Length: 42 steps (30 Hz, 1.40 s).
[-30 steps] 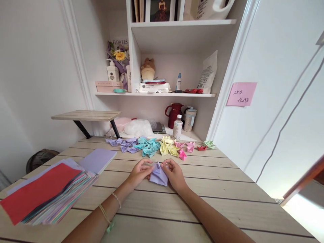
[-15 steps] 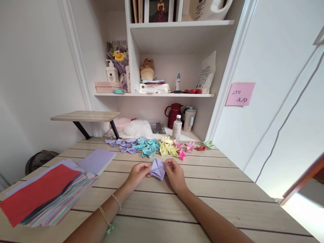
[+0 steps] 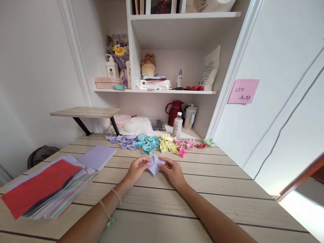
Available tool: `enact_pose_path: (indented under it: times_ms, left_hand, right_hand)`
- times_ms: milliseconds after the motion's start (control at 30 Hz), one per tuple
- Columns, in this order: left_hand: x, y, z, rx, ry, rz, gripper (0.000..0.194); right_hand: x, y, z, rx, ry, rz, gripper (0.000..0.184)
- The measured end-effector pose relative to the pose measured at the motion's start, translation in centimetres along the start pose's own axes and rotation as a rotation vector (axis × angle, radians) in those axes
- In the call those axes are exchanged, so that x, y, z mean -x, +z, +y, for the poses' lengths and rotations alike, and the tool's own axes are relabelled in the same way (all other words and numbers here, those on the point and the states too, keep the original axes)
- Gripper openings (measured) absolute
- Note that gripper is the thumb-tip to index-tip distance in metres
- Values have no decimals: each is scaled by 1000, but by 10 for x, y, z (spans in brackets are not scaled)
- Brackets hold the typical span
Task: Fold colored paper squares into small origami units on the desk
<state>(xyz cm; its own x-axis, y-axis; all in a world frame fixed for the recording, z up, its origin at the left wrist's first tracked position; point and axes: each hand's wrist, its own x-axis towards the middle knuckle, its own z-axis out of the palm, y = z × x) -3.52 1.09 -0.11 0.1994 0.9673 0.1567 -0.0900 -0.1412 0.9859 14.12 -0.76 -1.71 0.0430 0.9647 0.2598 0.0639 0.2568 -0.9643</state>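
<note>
A folded purple origami paper (image 3: 154,165) is held just above the table, its pointed corners spread into a star-like shape with creases meeting at the middle. My left hand (image 3: 138,169) pinches its left corner between thumb and fingers. On the other side, my right hand (image 3: 173,171) grips the right corner, the thumb on top of the paper. Beyond the hands lies a row of small folded paper boats: purple ones (image 3: 128,142), blue ones (image 3: 147,144), yellow ones (image 3: 167,144), pink ones (image 3: 189,144), a red one (image 3: 201,145) and a green one (image 3: 209,142).
A stack of coloured paper (image 3: 55,189) with a red sheet on top lies at the left, beside a pad of purple paper (image 3: 98,157). A small raised stand (image 3: 86,112) is behind it. A bottle (image 3: 177,125) and a red jug (image 3: 174,113) stand at the back.
The purple paper has gone from a squarish folded shape to a star-like one with its points apart. My right thumb has moved onto its face. The camera view has shifted slightly.
</note>
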Motion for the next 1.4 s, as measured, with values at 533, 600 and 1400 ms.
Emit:
enact_pose_path:
  times_ms: [533,600,1400]
  left_hand:
    - [1,1,-5,-128,12,-39,33]
    - [1,2,-3,-132,25,-28,29]
    - [9,5,-5,-306,122,-78,31]
  right_hand:
    - [3,3,-2,-64,61,-57,29]
    - [4,2,-1,-19,56,-79,29]
    - [5,2,-4,129,1,-61,34]
